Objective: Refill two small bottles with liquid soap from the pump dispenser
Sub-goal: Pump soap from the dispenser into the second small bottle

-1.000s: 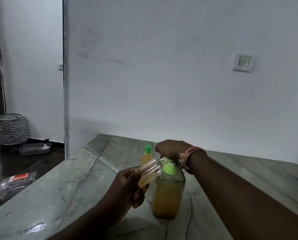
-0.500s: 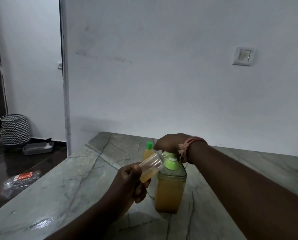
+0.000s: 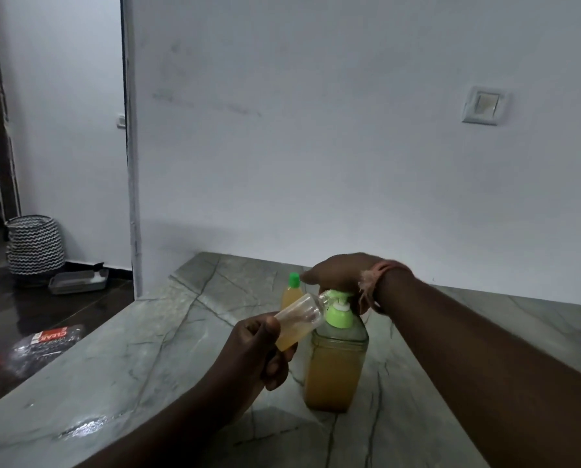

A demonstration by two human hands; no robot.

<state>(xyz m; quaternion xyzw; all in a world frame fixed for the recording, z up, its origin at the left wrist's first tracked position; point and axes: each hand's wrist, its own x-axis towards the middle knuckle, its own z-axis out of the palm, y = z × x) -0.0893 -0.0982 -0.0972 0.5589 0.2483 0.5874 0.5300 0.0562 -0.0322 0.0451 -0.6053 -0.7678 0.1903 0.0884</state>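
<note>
A clear pump dispenser point(image 3: 334, 369) with a green collar holds orange-yellow soap and stands on the marble counter point(image 3: 140, 359). My right hand point(image 3: 341, 275) rests on top of its pump head, palm down. My left hand point(image 3: 258, 349) grips a small clear bottle point(image 3: 300, 319), tilted, with its open mouth at the pump's spout. That bottle has a little yellow soap at its lower end. A second small bottle point(image 3: 292, 292) with a green cap stands upright just behind, full of yellow soap.
The counter ends at a wall behind and drops off on the left to a dark floor. Down there lie a plastic bottle point(image 3: 42, 342), a grey tray point(image 3: 78, 282) and a zigzag-patterned basket point(image 3: 34, 244). A switch point(image 3: 484, 106) is on the wall.
My right hand has risen a little on the pump head, which now stands higher and shows its white stem. The tilted bottle stays at the spout.
</note>
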